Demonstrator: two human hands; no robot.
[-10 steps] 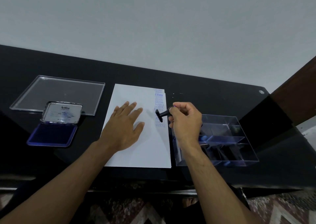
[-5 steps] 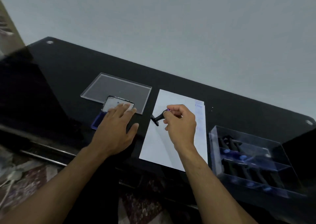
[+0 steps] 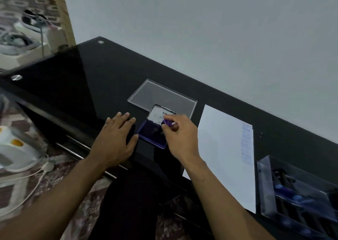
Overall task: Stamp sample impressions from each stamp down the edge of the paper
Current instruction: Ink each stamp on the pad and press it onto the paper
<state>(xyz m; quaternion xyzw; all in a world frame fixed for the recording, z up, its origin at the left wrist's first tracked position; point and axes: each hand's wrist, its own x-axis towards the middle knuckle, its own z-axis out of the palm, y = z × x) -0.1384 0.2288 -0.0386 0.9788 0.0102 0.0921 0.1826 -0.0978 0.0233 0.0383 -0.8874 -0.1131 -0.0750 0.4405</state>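
My right hand (image 3: 180, 136) grips a small black stamp (image 3: 167, 123) and holds it down over the blue ink pad (image 3: 150, 135), whose lid (image 3: 158, 114) stands open behind it. My left hand (image 3: 117, 138) lies flat on the black table just left of the pad, fingers straight. To the right lies the white paper (image 3: 221, 153) with a column of faint blue impressions (image 3: 246, 144) down its right edge. A clear box of stamps (image 3: 300, 197) stands at the far right, holding several black-handled stamps.
A clear plastic lid (image 3: 162, 96) lies flat behind the ink pad. The black glass table (image 3: 82, 86) ends near my body; a white appliance (image 3: 16, 148) with a cable sits on the floor to the left. A wall stands behind the table.
My right hand has carried the stamp left from the paper's edge to the ink pad. My left hand left the paper and now rests on the table beside the pad. The view swung left.
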